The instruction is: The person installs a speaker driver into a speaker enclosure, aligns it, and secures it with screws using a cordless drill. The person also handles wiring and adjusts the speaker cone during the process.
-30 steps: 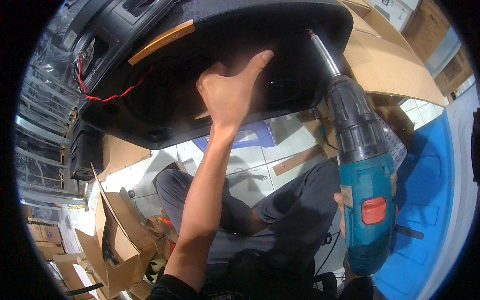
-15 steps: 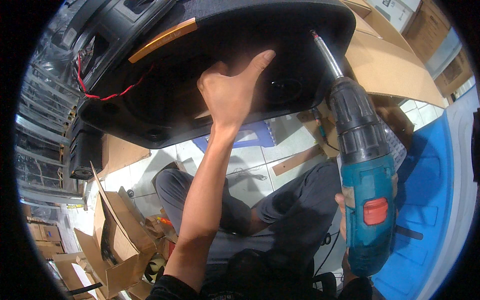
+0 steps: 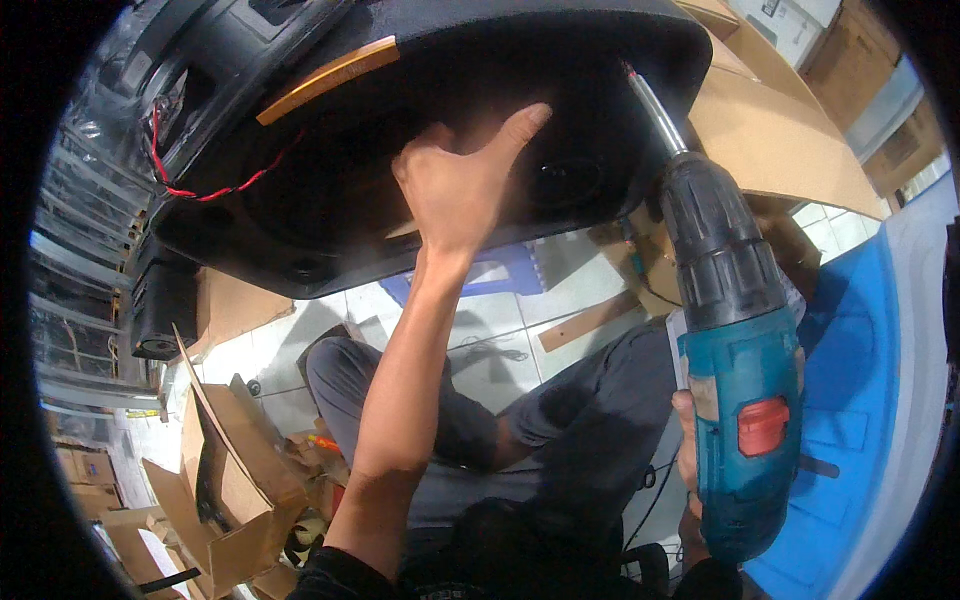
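A large black speaker cabinet (image 3: 600, 120) lies across the top of the view, with a dark recess in its face. My left hand (image 3: 455, 190) is on it; the thumb stretches out to the right while the other fingers bend down out of sight against the cabinet. In my right hand (image 3: 687, 430), mostly hidden behind the tool, is a teal and black cordless drill (image 3: 745, 400). Its long silver bit (image 3: 652, 105) reaches up and left, and the tip meets the cabinet near its upper right corner. A gold strip (image 3: 328, 80) lies on the cabinet's upper left.
A twisted red and black wire (image 3: 215, 197) runs off a black speaker frame (image 3: 215, 60). Opened cardboard boxes lie at the lower left (image 3: 240, 500) and behind the cabinet (image 3: 780, 130). A blue plastic surface (image 3: 850, 390) stands at right. My crossed legs (image 3: 590, 400) are below.
The drill body has shifted slightly to the right and down in view, its tip staying at the same spot on the cabinet. My left hand keeps its place there.
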`<state>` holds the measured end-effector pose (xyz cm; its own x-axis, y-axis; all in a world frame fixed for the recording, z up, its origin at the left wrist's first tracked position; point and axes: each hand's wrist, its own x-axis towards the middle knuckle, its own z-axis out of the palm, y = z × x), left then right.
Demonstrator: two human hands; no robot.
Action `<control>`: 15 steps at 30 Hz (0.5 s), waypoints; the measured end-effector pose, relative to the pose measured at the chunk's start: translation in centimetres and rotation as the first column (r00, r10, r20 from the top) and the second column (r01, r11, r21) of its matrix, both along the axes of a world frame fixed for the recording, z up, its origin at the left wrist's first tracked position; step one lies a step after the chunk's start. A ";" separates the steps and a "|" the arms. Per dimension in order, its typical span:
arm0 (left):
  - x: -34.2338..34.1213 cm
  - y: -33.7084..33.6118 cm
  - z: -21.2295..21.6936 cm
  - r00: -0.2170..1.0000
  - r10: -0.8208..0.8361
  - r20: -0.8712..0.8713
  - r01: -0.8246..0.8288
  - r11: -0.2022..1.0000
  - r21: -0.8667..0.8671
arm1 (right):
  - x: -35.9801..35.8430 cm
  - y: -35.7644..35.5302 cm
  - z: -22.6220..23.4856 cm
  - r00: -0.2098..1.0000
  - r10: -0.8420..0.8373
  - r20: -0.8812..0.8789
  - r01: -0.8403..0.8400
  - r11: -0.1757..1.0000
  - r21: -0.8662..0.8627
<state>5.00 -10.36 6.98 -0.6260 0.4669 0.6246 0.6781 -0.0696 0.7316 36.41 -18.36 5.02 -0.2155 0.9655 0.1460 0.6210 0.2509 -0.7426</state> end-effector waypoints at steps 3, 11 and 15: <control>0.0 0.3 0.1 0.997 -0.079 0.014 0.078 0.994 0.077 | -0.2 0.0 0.1 1.000 -0.009 -0.001 0.009 1.000 0.008; -0.1 -0.1 0.2 0.998 -0.056 0.007 0.056 0.998 0.011 | -0.6 0.5 0.2 1.000 -0.014 -0.014 0.014 1.000 0.026; 0.0 0.3 0.1 0.999 -0.049 0.014 0.048 0.997 0.066 | -0.8 0.9 0.3 1.000 -0.010 -0.023 0.011 0.999 0.033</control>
